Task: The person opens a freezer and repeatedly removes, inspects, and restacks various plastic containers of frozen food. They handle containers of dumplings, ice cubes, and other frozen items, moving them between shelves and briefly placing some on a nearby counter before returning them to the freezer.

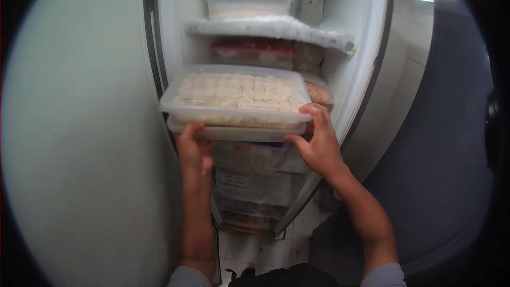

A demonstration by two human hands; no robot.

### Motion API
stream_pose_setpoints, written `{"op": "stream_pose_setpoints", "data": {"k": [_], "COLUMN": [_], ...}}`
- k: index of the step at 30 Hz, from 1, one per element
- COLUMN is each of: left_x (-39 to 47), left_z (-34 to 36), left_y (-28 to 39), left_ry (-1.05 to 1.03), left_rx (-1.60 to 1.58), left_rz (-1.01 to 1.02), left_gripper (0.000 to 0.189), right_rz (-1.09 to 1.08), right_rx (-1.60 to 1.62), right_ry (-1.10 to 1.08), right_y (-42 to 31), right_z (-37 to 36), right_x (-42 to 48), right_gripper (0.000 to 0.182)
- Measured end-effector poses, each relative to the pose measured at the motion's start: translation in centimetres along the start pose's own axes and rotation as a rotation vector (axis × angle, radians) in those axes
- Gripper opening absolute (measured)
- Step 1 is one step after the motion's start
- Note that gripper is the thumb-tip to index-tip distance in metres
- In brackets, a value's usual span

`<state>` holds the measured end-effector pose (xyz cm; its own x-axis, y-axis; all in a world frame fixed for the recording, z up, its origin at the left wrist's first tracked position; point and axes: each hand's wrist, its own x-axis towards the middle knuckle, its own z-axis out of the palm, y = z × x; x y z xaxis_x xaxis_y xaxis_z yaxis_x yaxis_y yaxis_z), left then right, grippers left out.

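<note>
Both my hands grip a clear plastic food container at the front of an upright freezer. Rows of pale, dumpling-like pieces show through its translucent lid; exactly what food they are I cannot tell. My left hand holds the near left edge from below, thumb against the front wall. At the right corner my right hand has its fingers over the lid's rim and its thumb under the base. The container lies about level, partly over the shelf opening. Its far underside is hidden.
A frosted shelf above carries stacked plastic tubs. Behind are a red-lidded box and a bag of food. More boxes fill the lower levels. The freezer door stands at left, a dark panel at right.
</note>
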<state>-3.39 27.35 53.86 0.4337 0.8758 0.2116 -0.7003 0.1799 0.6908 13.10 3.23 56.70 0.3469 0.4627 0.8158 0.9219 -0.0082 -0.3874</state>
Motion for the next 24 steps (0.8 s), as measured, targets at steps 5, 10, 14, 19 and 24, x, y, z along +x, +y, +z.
{"op": "stream_pose_setpoints", "data": {"k": [5,10,14,19,24], "left_x": [8.1,7.4,5.4,9.2,10.7], "left_z": [6.9,7.0,7.0,7.1,5.5], "left_y": [2.4,2.3,-1.2,-1.4,-0.9], "left_ry": [-0.124,-0.082,-0.040,-0.047,-0.199], "left_rx": [0.037,0.492,1.257,1.601,1.511], "left_rz": [-0.096,0.144,0.877,0.796,0.826], "left_gripper": [0.074,0.090,0.091,0.090,0.089], "right_rz": [0.129,0.112,0.002,-0.093,-0.226], "right_rx": [-0.075,-0.241,-0.361,-0.403,-0.489], "right_ry": [-0.005,0.033,0.132,0.215,0.297], "right_y": [1.4,1.6,2.3,1.6,4.2], "right_z": [0.4,1.1,1.5,3.5,4.6], "right_x": [11.3,11.1,10.8,12.6,12.9], "right_gripper": [0.069,0.069,0.065,0.063,0.064]}}
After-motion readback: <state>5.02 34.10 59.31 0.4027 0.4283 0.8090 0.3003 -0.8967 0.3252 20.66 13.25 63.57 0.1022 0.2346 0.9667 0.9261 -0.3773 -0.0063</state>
